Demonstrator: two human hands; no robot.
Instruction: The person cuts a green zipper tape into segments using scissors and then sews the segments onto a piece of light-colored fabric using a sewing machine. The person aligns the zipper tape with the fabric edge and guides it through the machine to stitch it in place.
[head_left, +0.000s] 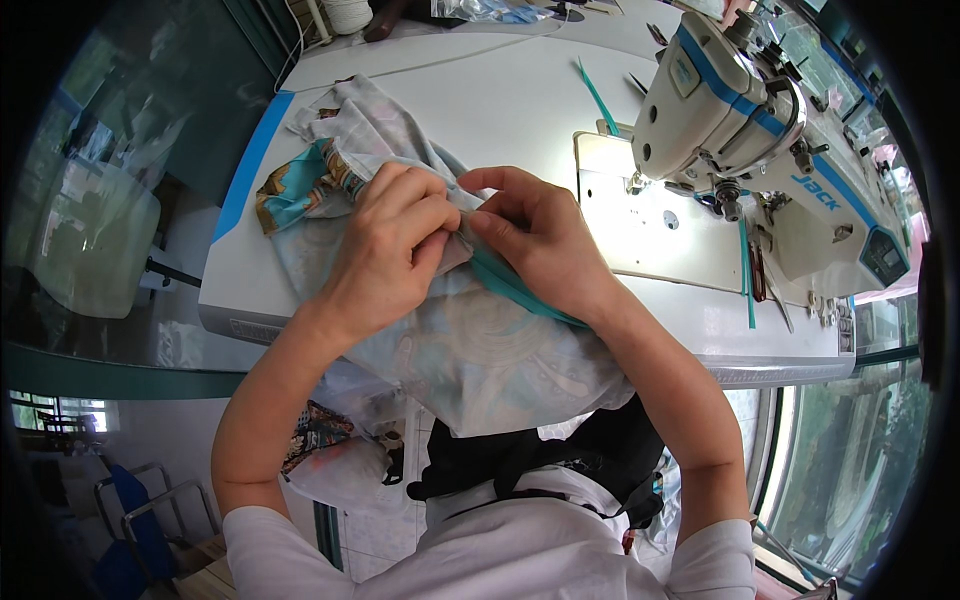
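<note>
Pale printed fabric (pixel 500 350), its wrong side mostly showing, drapes from the sewing table over its front edge toward my lap. A turquoise and brown patterned part (pixel 300 188) is folded out at its left. My left hand (pixel 388 235) is closed, pinching the fabric between thumb and fingers. Close beside it, my right hand (pixel 535 235) has its thumb and index finger at the same spot, on the fabric's edge. A teal strip (pixel 515 288) runs from there under my right wrist. The exact point between my fingertips is partly hidden.
A white and blue sewing machine (pixel 730 110) stands at the right, its metal plate (pixel 630 215) set in the white table (pixel 480 90). Red-handled scissors (pixel 757 268) and a teal strip (pixel 746 270) lie beside it. Another teal strip (pixel 598 95) lies behind the plate. A thread cone (pixel 347 14) stands at the back.
</note>
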